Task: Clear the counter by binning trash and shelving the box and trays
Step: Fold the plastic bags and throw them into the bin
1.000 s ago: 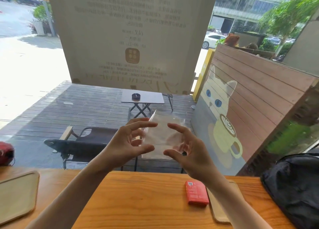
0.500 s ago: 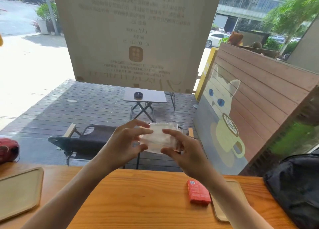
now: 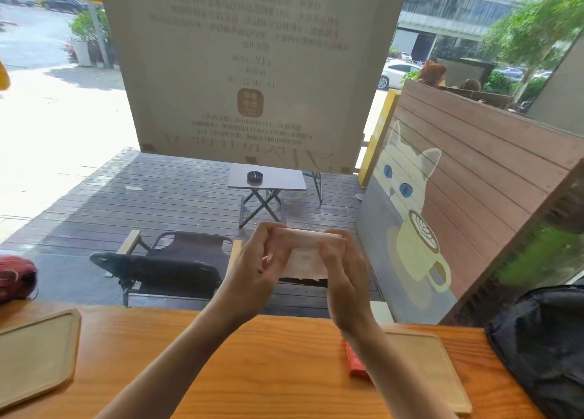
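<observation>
head view: both hands on folded wrapper above counter

hidden or unclear: i see the red box (image 3: 355,360) only as a sliver on the counter; the right forearm covers most of it. the right tray (image 3: 436,368) is partly covered by the same arm. the left tray (image 3: 34,355) is cut off by the frame's left edge. a red object (image 3: 15,276) at far left is blurred and i cannot tell what it is. the wrapper's material, plastic or paper, i cannot settle.

hands: left hand (image 3: 256,270) and right hand (image 3: 343,276) are raised above the counter, fingers curled, both pinching one pale folded wrapper (image 3: 305,251) between them. its lower edge hangs ragged.

surface: orange wooden counter (image 3: 252,371), one pale tray at each end, the box touching or just beside the right tray. a black bag (image 3: 543,346) sits at the right end.

room: a window ahead carries a frosted poster (image 3: 249,71) with reversed print. outside, a grey deck, a folding table (image 3: 267,181), a dark chair (image 3: 170,260), and a wooden fence (image 3: 474,178) painted with a cat.
</observation>
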